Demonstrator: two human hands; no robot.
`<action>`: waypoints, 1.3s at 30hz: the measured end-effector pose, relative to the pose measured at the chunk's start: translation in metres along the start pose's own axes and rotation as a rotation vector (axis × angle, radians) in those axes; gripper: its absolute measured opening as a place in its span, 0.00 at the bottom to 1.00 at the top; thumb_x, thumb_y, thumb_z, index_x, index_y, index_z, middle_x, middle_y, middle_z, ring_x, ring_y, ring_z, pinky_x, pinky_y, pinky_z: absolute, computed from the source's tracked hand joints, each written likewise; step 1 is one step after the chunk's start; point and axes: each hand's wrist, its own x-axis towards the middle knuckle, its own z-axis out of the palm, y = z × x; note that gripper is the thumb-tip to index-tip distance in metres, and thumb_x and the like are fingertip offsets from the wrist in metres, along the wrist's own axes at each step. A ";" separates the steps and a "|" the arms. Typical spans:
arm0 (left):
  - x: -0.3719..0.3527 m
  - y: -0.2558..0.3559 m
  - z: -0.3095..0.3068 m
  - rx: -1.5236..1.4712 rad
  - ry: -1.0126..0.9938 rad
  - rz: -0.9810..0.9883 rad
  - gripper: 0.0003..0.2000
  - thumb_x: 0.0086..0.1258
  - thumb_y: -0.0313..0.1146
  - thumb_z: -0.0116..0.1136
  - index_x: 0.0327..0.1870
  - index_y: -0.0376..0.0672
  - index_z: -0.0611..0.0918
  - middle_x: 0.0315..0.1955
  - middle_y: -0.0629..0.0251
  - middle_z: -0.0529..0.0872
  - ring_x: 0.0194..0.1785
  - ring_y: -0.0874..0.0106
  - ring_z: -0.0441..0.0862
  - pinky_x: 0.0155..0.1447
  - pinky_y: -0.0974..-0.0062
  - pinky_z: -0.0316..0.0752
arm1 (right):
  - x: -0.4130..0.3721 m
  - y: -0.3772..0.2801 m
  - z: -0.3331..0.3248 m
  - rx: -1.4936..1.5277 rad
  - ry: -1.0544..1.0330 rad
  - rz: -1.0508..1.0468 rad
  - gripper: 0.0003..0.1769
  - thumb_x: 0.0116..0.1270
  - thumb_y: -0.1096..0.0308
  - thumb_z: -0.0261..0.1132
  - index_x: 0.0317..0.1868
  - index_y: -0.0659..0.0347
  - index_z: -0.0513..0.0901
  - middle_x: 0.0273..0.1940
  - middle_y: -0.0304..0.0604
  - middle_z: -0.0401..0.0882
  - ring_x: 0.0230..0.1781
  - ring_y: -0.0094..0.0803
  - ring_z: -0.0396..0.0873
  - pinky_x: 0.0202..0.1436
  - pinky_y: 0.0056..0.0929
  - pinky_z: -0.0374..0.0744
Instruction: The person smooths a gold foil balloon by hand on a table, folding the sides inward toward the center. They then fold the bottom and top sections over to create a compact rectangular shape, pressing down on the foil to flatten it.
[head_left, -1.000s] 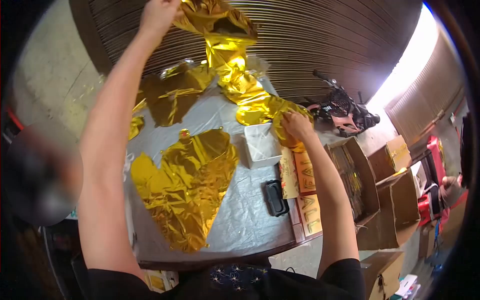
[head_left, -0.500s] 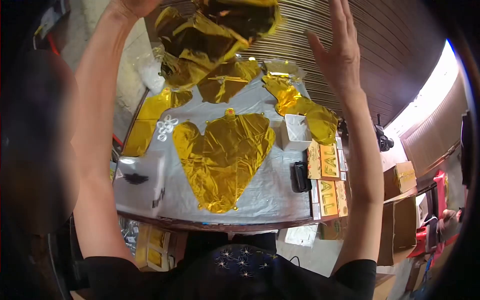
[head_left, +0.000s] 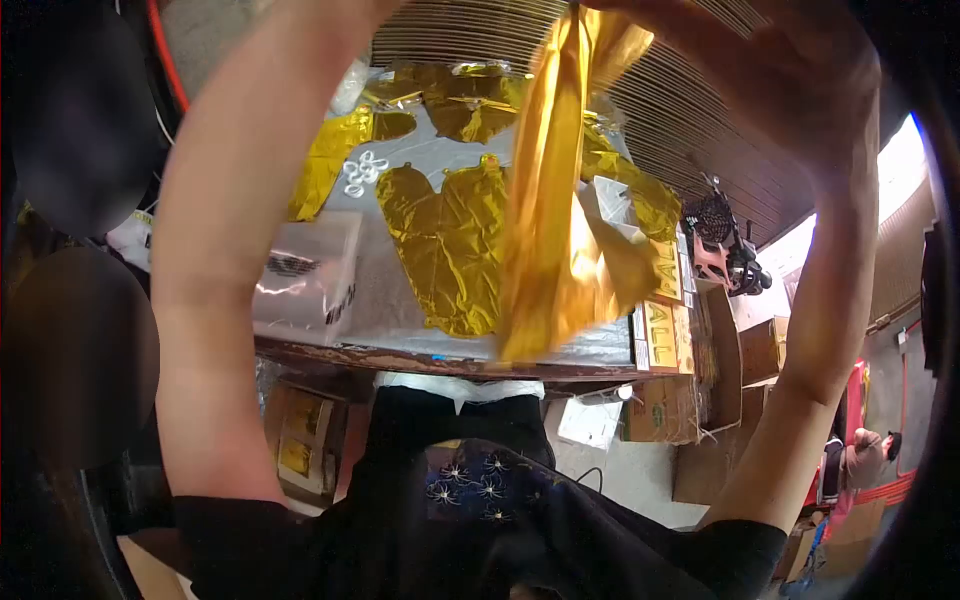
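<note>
- Above the near side of the grey-covered table (head_left: 400,325), a hanging gold foil (head_left: 545,200) drops from the top edge of the view.
- Its long axis runs nearly upright, the upper end leaning right and the lower tip pointing down toward the person; a loose flap spreads right, toward the lettered packs (head_left: 662,335).
- The right hand (head_left: 800,80) is at upper right, fingers stretched left toward the foil's top; whether they pinch it, I cannot tell.
- The left forearm (head_left: 215,230) rises past the top edge, its hand out of view, so that grip cannot be told.
- Behind the hanging piece, and partly hidden by it, a flat gold foil (head_left: 435,245) lies with its broad end away from the person and its narrow end toward the near edge.
- White rings (head_left: 363,172) lie left of it; a white box (head_left: 612,200) stands on the right, partly covered from view.
</note>
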 end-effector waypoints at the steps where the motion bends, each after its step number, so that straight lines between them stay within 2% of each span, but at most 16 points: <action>1: 0.003 -0.014 -0.004 -0.045 0.011 -0.004 0.24 0.79 0.42 0.64 0.66 0.33 0.80 0.60 0.51 0.86 0.61 0.66 0.85 0.65 0.67 0.84 | 0.004 -0.004 -0.005 -0.004 -0.052 0.039 0.21 0.69 0.72 0.72 0.60 0.43 0.88 0.65 0.45 0.83 0.66 0.37 0.81 0.78 0.50 0.73; 4: -0.018 -0.095 -0.050 -0.406 -0.009 0.072 0.31 0.76 0.49 0.69 0.72 0.38 0.76 0.60 0.56 0.87 0.60 0.66 0.87 0.60 0.73 0.86 | 0.013 -0.012 -0.007 -0.004 -0.211 0.147 0.12 0.70 0.68 0.74 0.53 0.46 0.94 0.58 0.44 0.92 0.59 0.33 0.88 0.76 0.50 0.76; 5: -0.040 -0.123 -0.046 -0.410 0.001 0.071 0.31 0.76 0.49 0.69 0.72 0.38 0.76 0.60 0.56 0.87 0.60 0.66 0.87 0.60 0.73 0.86 | 0.014 -0.003 0.015 0.261 -0.160 0.418 0.05 0.67 0.64 0.78 0.42 0.51 0.94 0.45 0.42 0.95 0.47 0.29 0.90 0.71 0.47 0.80; 8: -0.110 -0.176 0.033 -1.346 0.088 0.147 0.46 0.78 0.77 0.36 0.80 0.44 0.68 0.74 0.53 0.77 0.75 0.59 0.77 0.72 0.43 0.76 | 0.019 0.029 0.034 0.186 -0.592 0.659 0.10 0.68 0.59 0.79 0.44 0.54 0.95 0.50 0.51 0.94 0.50 0.31 0.90 0.65 0.44 0.84; 9: -0.125 -0.176 0.068 -0.766 0.585 -0.171 0.51 0.72 0.82 0.35 0.79 0.45 0.70 0.74 0.50 0.77 0.76 0.56 0.75 0.70 0.38 0.75 | -0.005 0.067 0.078 0.341 -0.494 0.702 0.15 0.66 0.68 0.75 0.53 0.59 0.89 0.50 0.53 0.92 0.47 0.38 0.91 0.58 0.42 0.87; 10: -0.145 -0.204 0.085 -0.999 0.484 -0.161 0.54 0.68 0.85 0.34 0.79 0.46 0.70 0.74 0.49 0.77 0.77 0.56 0.74 0.71 0.38 0.74 | -0.031 0.100 0.126 0.494 -0.394 0.739 0.24 0.63 0.77 0.71 0.61 0.65 0.84 0.50 0.56 0.91 0.44 0.44 0.91 0.51 0.40 0.89; 12: -0.177 -0.259 0.118 -1.307 0.382 -0.171 0.58 0.62 0.89 0.33 0.80 0.47 0.70 0.75 0.48 0.76 0.78 0.54 0.73 0.73 0.38 0.72 | -0.030 0.092 0.161 0.402 -0.595 0.591 0.13 0.61 0.70 0.73 0.45 0.68 0.90 0.32 0.51 0.90 0.27 0.36 0.86 0.34 0.39 0.85; 15: -0.187 -0.293 0.164 -1.500 0.375 -0.171 0.61 0.57 0.92 0.32 0.81 0.50 0.70 0.77 0.48 0.73 0.78 0.51 0.72 0.75 0.36 0.68 | -0.045 0.094 0.245 0.369 -0.668 0.674 0.13 0.61 0.62 0.75 0.35 0.66 0.93 0.23 0.46 0.85 0.23 0.33 0.81 0.28 0.37 0.79; 19: -0.175 -0.304 0.176 -1.292 0.445 -0.237 0.62 0.58 0.92 0.30 0.88 0.53 0.52 0.80 0.48 0.68 0.80 0.52 0.68 0.76 0.39 0.67 | -0.061 0.087 0.320 0.456 -0.775 0.883 0.15 0.61 0.65 0.79 0.25 0.71 0.89 0.19 0.46 0.82 0.16 0.31 0.76 0.21 0.36 0.77; 21: -0.160 -0.325 0.184 -1.232 0.470 -0.246 0.59 0.66 0.85 0.45 0.89 0.54 0.44 0.75 0.52 0.74 0.74 0.58 0.75 0.72 0.49 0.75 | -0.059 0.073 0.329 0.490 -0.777 0.998 0.17 0.59 0.67 0.81 0.23 0.74 0.86 0.20 0.48 0.83 0.15 0.30 0.79 0.16 0.34 0.77; 23: -0.131 -0.341 0.190 -0.970 0.838 -0.493 0.52 0.71 0.70 0.65 0.86 0.50 0.54 0.66 0.60 0.79 0.60 0.68 0.83 0.60 0.63 0.81 | -0.064 0.076 0.351 0.540 -0.831 1.062 0.18 0.57 0.61 0.82 0.30 0.69 0.88 0.23 0.49 0.84 0.17 0.31 0.81 0.20 0.32 0.83; 25: -0.114 -0.369 0.170 -1.014 0.874 -0.500 0.42 0.71 0.56 0.74 0.78 0.46 0.65 0.54 0.68 0.81 0.45 0.77 0.82 0.46 0.74 0.79 | -0.063 0.077 0.361 0.637 -0.845 1.103 0.16 0.58 0.62 0.80 0.29 0.68 0.88 0.24 0.47 0.85 0.18 0.31 0.83 0.20 0.32 0.83; 26: -0.103 -0.371 0.163 -0.954 0.976 -0.450 0.28 0.70 0.52 0.76 0.60 0.44 0.79 0.42 0.70 0.84 0.36 0.78 0.80 0.38 0.78 0.75 | -0.063 0.082 0.364 0.689 -0.859 1.087 0.16 0.58 0.61 0.80 0.28 0.67 0.88 0.24 0.46 0.85 0.19 0.31 0.83 0.20 0.32 0.83; 29: -0.102 -0.374 0.137 -0.765 0.931 -0.577 0.13 0.73 0.43 0.74 0.44 0.43 0.88 0.32 0.72 0.87 0.31 0.78 0.82 0.34 0.78 0.72 | -0.068 0.098 0.374 0.697 -0.807 0.997 0.18 0.61 0.61 0.79 0.25 0.69 0.87 0.21 0.47 0.83 0.16 0.30 0.82 0.20 0.31 0.82; 37: -0.195 -0.324 0.130 -0.675 0.772 -0.485 0.17 0.76 0.30 0.69 0.62 0.34 0.84 0.54 0.63 0.89 0.54 0.74 0.86 0.55 0.76 0.81 | -0.141 0.123 0.414 0.436 -0.801 0.901 0.14 0.60 0.62 0.77 0.39 0.64 0.94 0.31 0.50 0.90 0.30 0.41 0.89 0.38 0.43 0.86; 39: -0.217 -0.314 0.120 -0.628 0.673 -0.632 0.14 0.77 0.31 0.69 0.57 0.35 0.87 0.48 0.65 0.91 0.51 0.77 0.86 0.53 0.78 0.78 | -0.163 0.112 0.442 0.477 -0.708 0.914 0.14 0.59 0.61 0.75 0.42 0.61 0.94 0.35 0.54 0.91 0.33 0.47 0.90 0.42 0.45 0.87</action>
